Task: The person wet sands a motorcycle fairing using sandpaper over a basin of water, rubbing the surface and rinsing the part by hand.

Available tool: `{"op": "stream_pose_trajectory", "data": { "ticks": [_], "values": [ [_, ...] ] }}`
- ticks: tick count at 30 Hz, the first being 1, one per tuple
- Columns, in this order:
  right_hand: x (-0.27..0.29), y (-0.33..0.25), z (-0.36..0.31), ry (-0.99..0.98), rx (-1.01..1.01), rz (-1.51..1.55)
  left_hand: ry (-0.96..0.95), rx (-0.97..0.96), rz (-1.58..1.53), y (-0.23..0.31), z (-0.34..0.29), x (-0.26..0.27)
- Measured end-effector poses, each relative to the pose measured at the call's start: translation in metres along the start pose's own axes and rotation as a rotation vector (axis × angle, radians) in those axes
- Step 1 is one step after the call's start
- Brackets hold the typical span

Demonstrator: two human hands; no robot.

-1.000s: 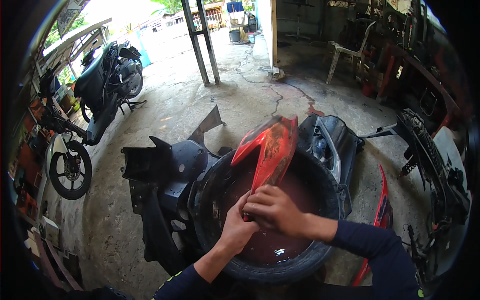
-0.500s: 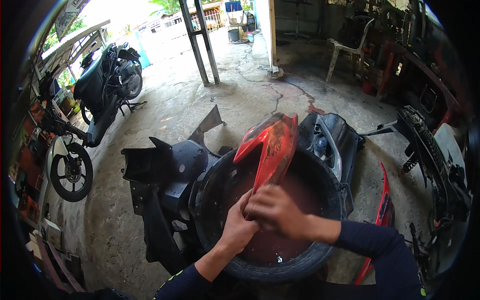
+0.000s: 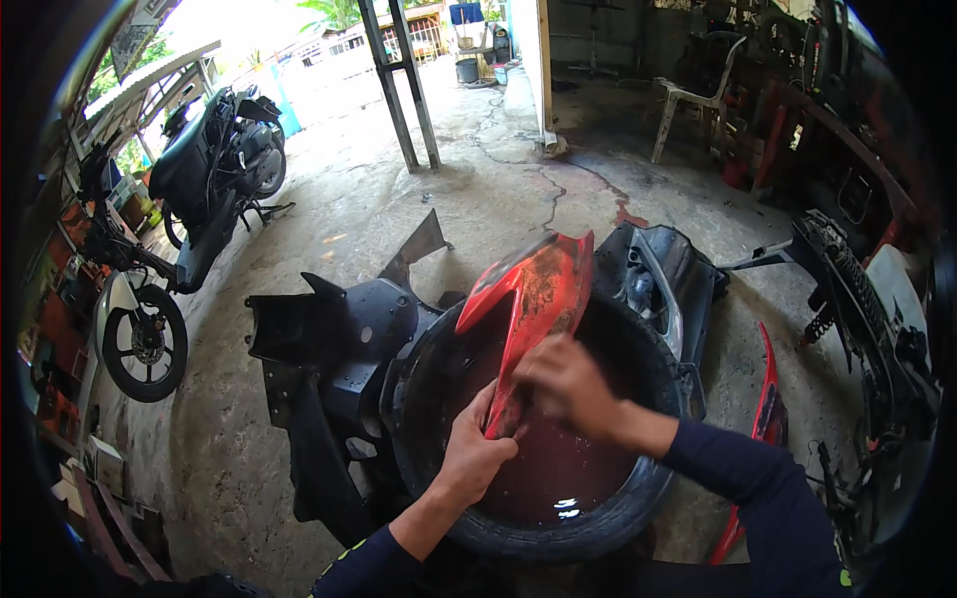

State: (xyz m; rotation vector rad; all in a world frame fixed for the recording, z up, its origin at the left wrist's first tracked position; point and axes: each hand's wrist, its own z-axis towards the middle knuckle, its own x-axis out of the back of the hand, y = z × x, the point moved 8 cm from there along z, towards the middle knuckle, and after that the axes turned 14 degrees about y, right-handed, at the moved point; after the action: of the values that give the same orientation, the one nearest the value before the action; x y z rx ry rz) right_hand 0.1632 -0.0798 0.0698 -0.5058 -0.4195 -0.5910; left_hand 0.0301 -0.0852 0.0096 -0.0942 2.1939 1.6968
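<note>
Plainly, the likeliest trouble is a slip: the left hand (image 3: 474, 458) grips only the narrow lower tip of the glossy red forked plastic panel (image 3: 543, 289), fingers wrapped behind and thumb across it, while the broad end stands unsupported. A hard push from the right hand (image 3: 570, 384) could twist it free, dropping it into the murky reddish liquid (image 3: 563, 473) and splashing, or knocking it on the round black basin's rim (image 3: 404, 439). Rubbing could also scratch the gloss if the brown dirt on its face is gritty. The right hand is curled against or just beside the panel's right edge; blur hides whether it pinches anything.

The panel is held above the basin, at the centre of the frame. Its long axis climbs steeply from the gripped tip, leaning right, with the broad end pointing toward the top of the frame. A shorter prong branches off, its point aimed at the lower left.
</note>
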Motion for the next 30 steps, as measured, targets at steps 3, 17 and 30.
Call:
{"op": "stream_pose_trajectory", "data": {
  "ticks": [3, 17, 30],
  "values": [
    [-0.007, -0.036, -0.008, -0.014, 0.122, 0.092, -0.006, -0.082, 0.107, -0.009, 0.001, 0.004],
    [0.002, 0.015, -0.002, 0.006, 0.003, -0.093, -0.01, -0.012, -0.071, -0.009, 0.003, 0.0],
    [0.0, -0.003, 0.003, -0.027, 0.132, 0.056, 0.041, -0.01, -0.122, -0.01, -0.001, 0.003]
  ]
}}
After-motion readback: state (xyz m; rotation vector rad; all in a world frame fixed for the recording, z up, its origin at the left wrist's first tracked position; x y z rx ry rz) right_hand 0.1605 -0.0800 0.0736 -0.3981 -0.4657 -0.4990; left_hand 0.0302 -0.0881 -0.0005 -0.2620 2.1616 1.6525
